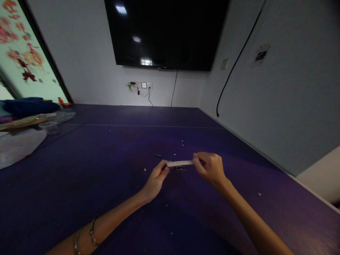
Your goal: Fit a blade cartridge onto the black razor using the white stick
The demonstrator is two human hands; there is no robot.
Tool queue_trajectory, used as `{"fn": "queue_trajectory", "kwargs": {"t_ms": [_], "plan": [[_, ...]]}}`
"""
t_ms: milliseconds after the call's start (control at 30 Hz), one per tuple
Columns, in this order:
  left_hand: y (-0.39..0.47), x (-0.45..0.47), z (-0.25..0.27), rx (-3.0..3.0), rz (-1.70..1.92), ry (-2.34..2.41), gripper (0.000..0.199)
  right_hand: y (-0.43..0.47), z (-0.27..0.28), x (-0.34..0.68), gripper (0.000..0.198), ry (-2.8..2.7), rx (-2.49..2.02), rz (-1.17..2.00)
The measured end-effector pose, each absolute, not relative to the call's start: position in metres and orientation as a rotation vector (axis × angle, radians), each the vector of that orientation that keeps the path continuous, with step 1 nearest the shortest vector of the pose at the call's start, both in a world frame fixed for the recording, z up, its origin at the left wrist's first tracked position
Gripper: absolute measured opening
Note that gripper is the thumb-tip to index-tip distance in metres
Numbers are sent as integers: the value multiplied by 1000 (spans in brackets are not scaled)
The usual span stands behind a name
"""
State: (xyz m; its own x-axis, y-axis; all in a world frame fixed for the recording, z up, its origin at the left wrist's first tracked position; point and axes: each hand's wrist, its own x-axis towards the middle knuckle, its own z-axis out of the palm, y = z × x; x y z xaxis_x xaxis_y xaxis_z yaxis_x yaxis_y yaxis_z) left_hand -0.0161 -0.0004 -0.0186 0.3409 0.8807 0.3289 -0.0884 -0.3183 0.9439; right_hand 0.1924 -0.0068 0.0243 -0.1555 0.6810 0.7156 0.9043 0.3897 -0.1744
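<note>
Left hand point(156, 181), eight o'clock of pale strip point(180, 163): fingers pinched narrow, exact hold unclear. Right hand point(210, 166), three o'clock: fingers clenched on strip. Strip: between hands, over purple surface point(79, 170); seemingly being worked, calling next for steady grip. Teal stick point(158, 156): farther, ten o'clock.

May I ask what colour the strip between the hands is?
The strip is whitish, shown in the head view.

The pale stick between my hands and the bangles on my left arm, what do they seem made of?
Pale stick: perhaps wood or plastic; it looks matte and cream-coloured, but no grain shows clearly enough to settle it. Bangles: probably metal, with a dull greyish-gold sheen and lighter highlights.
</note>
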Motion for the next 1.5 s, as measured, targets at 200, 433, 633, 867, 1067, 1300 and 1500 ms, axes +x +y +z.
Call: {"fn": "queue_trajectory", "kwargs": {"t_ms": [200, 433, 633, 867, 1067, 1300, 1500], "plan": [[0, -17, -18, 1558, 1192, 717, 18, 3, 14, 206, 39, -1902, -1362, -395], [-1, -15, -21, 1584, 1175, 733, 18, -2, 18, 198, 38, -1889, -1341, -353], [-3, -16, -18, 1576, 1190, 718, 19, 7, 7, 208, 39, -1877, -1360, -316], [-2, -14, -20, 1588, 1172, 732, 20, 0, 14, 194, 40, -1858, -1328, -249], [-6, -16, -19, 1598, 1134, 736, 19, 7, 1, 200, 40, -1894, -1270, -207], [-4, -16, -24, 1629, 1122, 734, 18, 2, 7, 192, 38, -1881, -1286, -200], [-8, -17, -18, 1643, 1133, 714, 21, 12, -9, 206, 40, -1834, -1326, -98]]}}
